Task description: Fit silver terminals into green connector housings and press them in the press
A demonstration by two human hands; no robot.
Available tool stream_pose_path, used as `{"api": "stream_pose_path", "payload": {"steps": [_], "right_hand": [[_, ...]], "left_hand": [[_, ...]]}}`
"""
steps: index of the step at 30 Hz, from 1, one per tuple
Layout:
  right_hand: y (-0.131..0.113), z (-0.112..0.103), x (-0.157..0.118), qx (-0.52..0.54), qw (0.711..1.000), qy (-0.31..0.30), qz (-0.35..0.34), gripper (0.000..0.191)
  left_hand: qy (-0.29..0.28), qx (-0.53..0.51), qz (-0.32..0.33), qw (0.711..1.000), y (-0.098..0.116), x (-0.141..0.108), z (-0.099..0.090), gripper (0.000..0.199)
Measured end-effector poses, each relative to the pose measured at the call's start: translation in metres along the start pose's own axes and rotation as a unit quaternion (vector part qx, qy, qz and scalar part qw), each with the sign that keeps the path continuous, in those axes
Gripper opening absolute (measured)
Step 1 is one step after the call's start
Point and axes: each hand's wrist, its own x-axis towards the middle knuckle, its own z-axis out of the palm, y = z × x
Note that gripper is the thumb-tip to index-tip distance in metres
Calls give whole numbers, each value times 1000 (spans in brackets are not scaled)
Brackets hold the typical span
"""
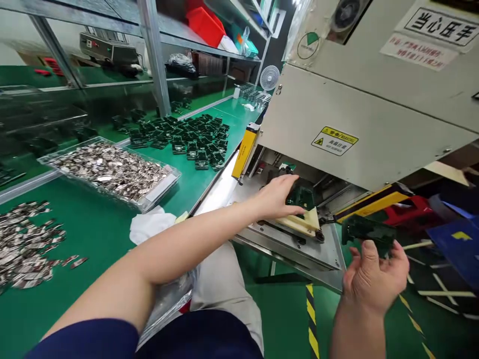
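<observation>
My left hand (277, 198) reaches to the press opening, thumb and fingers spread apart, over a cream-coloured fixture (299, 224) on the metal base plate (325, 252). A dark green part (306, 197) shows just past my fingertips, in the fixture area. Whether my fingers touch it, I cannot tell. To the right of the base, my right hand (377, 271) is closed on a dark green plastic part (368, 232), held up between thumb and fingers. Part of it is hidden behind the fingers.
A beige press (310, 109) with yellow side bars (245, 152) stands ahead. On the green bench (101, 249) are a clear tray (159, 192) of small metal pieces, a loose heap of metal pieces (26, 244), many dark green parts (187, 137) and a white cloth (151, 224).
</observation>
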Motion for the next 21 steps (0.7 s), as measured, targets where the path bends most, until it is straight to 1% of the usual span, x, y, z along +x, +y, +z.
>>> {"api": "stream_pose_path", "payload": {"steps": [2, 3, 4, 5, 6, 7, 8, 9, 10, 11, 12, 13, 15, 17, 19, 21], "right_hand": [[1, 1, 13, -4, 1000, -22, -13, 66], [0, 6, 17, -7, 999, -47, -24, 66], [-2, 14, 21, -8, 996, -87, -37, 68], [-4, 23, 25, -11, 990, -127, -52, 70], [-7, 33, 29, -21, 983, -171, -63, 72], [-9, 43, 33, -46, 972, -218, -72, 73], [-12, 53, 38, -85, 956, -270, -79, 73], [-14, 62, 43, -130, 933, -323, -84, 71], [-17, 69, 48, -176, 906, -374, -87, 69], [-19, 75, 53, -218, 878, -417, -90, 67], [-20, 80, 56, -252, 852, -449, -92, 66], [-21, 83, 58, -276, 834, -469, -93, 66], [-20, 84, 60, -304, 816, -482, -96, 68], [-16, 76, 58, -316, 809, -485, -97, 71], [-11, 57, 53, -332, 813, -468, -98, 78], [-8, 29, 44, -378, 828, -400, -108, 81]], "left_hand": [[-30, -41, -60, 997, 1, 30, 15, 80], [-30, -77, -85, 993, 2, 37, 18, 78], [-15, -122, -102, 987, 3, 38, 16, 75], [12, -170, -112, 979, 3, 34, 11, 73], [43, -216, -118, 968, 4, 24, 2, 71], [69, -254, -122, 957, 3, 10, -10, 70], [82, -278, -127, 949, 1, -9, -24, 68], [83, -287, -135, 945, -1, -31, -39, 66], [73, -281, -150, 945, -5, -54, -53, 63], [50, -265, -171, 948, -10, -79, -67, 59], [27, -258, -197, 945, -16, -103, -78, 57], [7, -254, -228, 940, -24, -126, -85, 56], [-24, -245, -278, 929, -40, -161, -90, 57], [-34, -227, -295, 928, -56, -180, -84, 57], [-42, -215, -285, 933, -69, -183, -72, 57], [-59, -221, -270, 935, -78, -177, -63, 59]]}}
